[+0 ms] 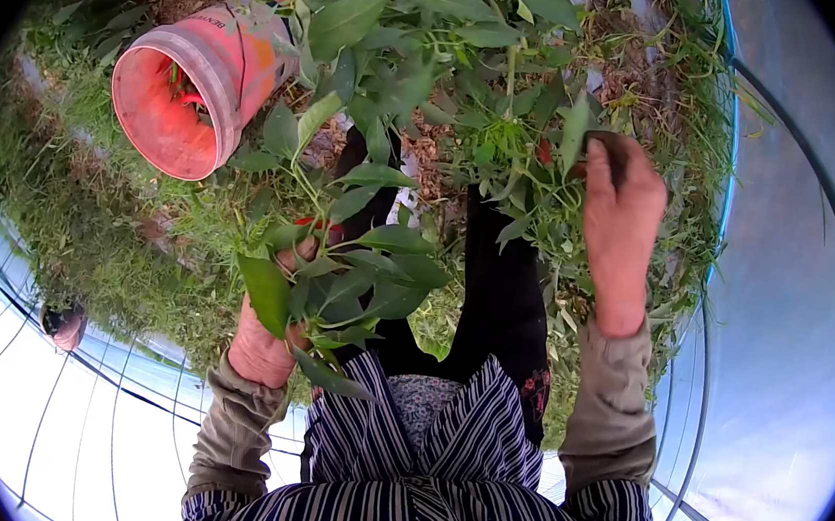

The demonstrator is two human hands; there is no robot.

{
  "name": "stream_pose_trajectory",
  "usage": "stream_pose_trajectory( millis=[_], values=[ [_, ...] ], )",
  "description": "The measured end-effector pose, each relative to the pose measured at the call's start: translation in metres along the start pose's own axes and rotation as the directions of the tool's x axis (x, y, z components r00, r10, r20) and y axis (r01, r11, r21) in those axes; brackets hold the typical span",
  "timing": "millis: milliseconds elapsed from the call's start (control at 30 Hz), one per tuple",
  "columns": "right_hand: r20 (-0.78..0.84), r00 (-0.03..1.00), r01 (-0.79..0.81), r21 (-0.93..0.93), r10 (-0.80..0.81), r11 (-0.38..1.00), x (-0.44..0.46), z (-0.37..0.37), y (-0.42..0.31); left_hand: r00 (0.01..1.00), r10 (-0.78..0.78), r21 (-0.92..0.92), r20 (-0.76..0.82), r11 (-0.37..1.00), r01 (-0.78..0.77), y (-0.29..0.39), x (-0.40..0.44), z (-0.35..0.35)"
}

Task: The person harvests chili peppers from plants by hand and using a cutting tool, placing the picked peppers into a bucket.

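Note:
My left hand (267, 341) is curled among the leaves of a pepper plant (372, 266), which hide much of its fingers. A red chili pepper (322, 226) shows at its fingertips. On the right, my right hand (624, 205) has its fingers bent and thumb raised beside a long green leaf (574, 133). Its fingertips look dark, and what lies between them is hidden. Just left of that hand, another red chili pepper (544, 152) hangs partly covered by foliage.
A pinkish-red bucket (176, 102) lies tipped at the upper left, its mouth toward me, with red and green peppers (187, 93) inside. Grass and plants (90, 219) cover the ground. A clear plastic sheet wall with curved pipes (814, 163) runs along the right.

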State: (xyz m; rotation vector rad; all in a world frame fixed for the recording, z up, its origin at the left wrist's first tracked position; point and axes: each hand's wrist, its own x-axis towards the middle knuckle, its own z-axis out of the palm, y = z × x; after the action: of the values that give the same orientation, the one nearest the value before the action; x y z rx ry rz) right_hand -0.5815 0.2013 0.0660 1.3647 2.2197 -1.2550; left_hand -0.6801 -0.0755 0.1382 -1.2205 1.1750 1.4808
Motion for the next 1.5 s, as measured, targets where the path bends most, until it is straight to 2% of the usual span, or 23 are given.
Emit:
stream_pose_trajectory(
  millis=[67,100,167,267,333,400,433,600,667,700,733,800,833,867,900,933,1000,1033,1100,1200,1367,1467,1500],
  values=[
    [0.280,0.959,0.070,-0.356,0.035,0.932,0.025,0.019,0.030,0.999,-0.022,-0.057,0.023,0.998,0.023,-0.002,0.000,0.000],
    [0.282,0.959,0.073,-0.360,0.034,0.930,0.028,0.027,0.041,0.999,-0.041,-0.073,0.001,0.996,0.041,-0.002,-0.001,0.007],
    [0.377,0.914,0.112,-0.589,0.150,0.800,0.030,0.044,0.052,0.996,-0.089,-0.103,-0.012,0.991,0.088,0.000,-0.001,0.015],
    [0.405,0.885,0.046,-0.563,0.228,0.825,0.031,0.053,0.067,0.990,-0.136,-0.098,0.042,0.985,0.140,-0.004,0.007,-0.001],
    [0.342,0.921,0.028,-0.534,0.185,0.845,0.027,0.053,0.090,0.989,-0.133,-0.098,0.060,0.986,0.139,-0.008,0.008,-0.001],
    [0.228,0.963,-0.096,-0.211,0.145,0.973,0.022,0.047,0.121,0.992,-0.109,-0.058,0.054,0.992,0.113,-0.010,0.008,0.004],
    [0.234,0.968,-0.066,-0.120,0.092,0.991,0.020,0.045,0.129,0.992,-0.105,-0.062,0.069,0.992,0.109,-0.011,0.010,0.002],
    [0.309,0.930,-0.135,-0.210,0.197,0.968,0.024,0.058,0.123,0.991,-0.101,-0.033,0.089,0.994,0.104,-0.026,0.017,-0.003],
    [0.436,0.880,0.049,-0.480,0.189,0.876,0.030,0.064,0.120,0.986,-0.096,-0.058,0.138,0.993,0.105,-0.032,0.018,-0.003],
    [0.332,0.934,-0.002,-0.360,0.130,0.933,0.028,0.068,0.139,0.983,-0.094,-0.064,0.156,0.992,0.105,-0.034,0.018,-0.002],
    [0.328,0.936,-0.004,-0.358,0.129,0.934,0.026,0.065,0.139,0.983,-0.105,-0.060,0.153,0.992,0.115,-0.036,0.016,-0.002],
    [0.059,0.961,-0.276,0.096,0.271,0.956,0.012,0.056,0.141,0.982,-0.114,-0.057,0.152,0.991,0.124,-0.037,0.014,-0.002],
    [-0.080,0.972,-0.186,0.300,0.219,0.936,-0.001,0.049,0.142,0.986,-0.116,-0.054,0.122,0.991,0.123,-0.037,0.013,-0.002],
    [-0.041,0.919,-0.279,0.636,0.393,0.720,-0.014,0.035,0.135,0.989,-0.116,-0.050,0.093,0.991,0.121,-0.038,0.013,-0.002],
    [0.063,0.847,-0.304,0.872,0.527,0.384,-0.026,0.016,0.121,0.989,-0.113,-0.049,0.100,0.992,0.118,-0.039,0.013,0.000],
    [0.061,0.847,-0.301,0.874,0.528,0.382,-0.037,0.003,0.107,0.990,-0.114,0.011,0.080,0.993,0.113,-0.040,0.013,0.001],
    [0.163,0.929,-0.227,0.960,0.331,0.165,-0.057,-0.012,0.075,0.992,-0.115,0.075,0.059,0.991,0.110,-0.043,0.013,0.001],
    [0.163,0.928,-0.228,0.960,0.335,0.164,-0.067,-0.015,0.062,0.993,-0.101,0.065,0.055,0.993,0.097,-0.047,0.014,0.001],
    [0.116,0.935,-0.284,0.812,0.336,0.510,-0.081,-0.017,0.039,0.995,-0.090,0.056,0.051,0.995,0.087,-0.051,0.012,0.001],
    [0.031,0.953,-0.208,0.789,0.301,0.578,-0.091,-0.015,0.019,0.996,-0.070,0.121,0.062,0.991,0.062,-0.050,0.012,0.000],
    [-0.015,0.957,-0.134,0.864,0.290,0.485,-0.110,-0.008,-0.004,0.949,-0.177,-0.023,0.259,0.982,0.189,-0.052,0.021,-0.022],
    [0.016,0.927,-0.189,0.883,0.375,0.431,-0.126,-0.009,-0.028,0.972,-0.181,-0.056,0.150,0.980,0.191,-0.051,0.009,-0.011],
    [0.015,0.928,-0.189,0.881,0.373,0.433,-0.141,-0.016,-0.031,0.988,-0.092,-0.149,0.123,0.983,0.111,-0.064,0.016,-0.014]
  ],
)
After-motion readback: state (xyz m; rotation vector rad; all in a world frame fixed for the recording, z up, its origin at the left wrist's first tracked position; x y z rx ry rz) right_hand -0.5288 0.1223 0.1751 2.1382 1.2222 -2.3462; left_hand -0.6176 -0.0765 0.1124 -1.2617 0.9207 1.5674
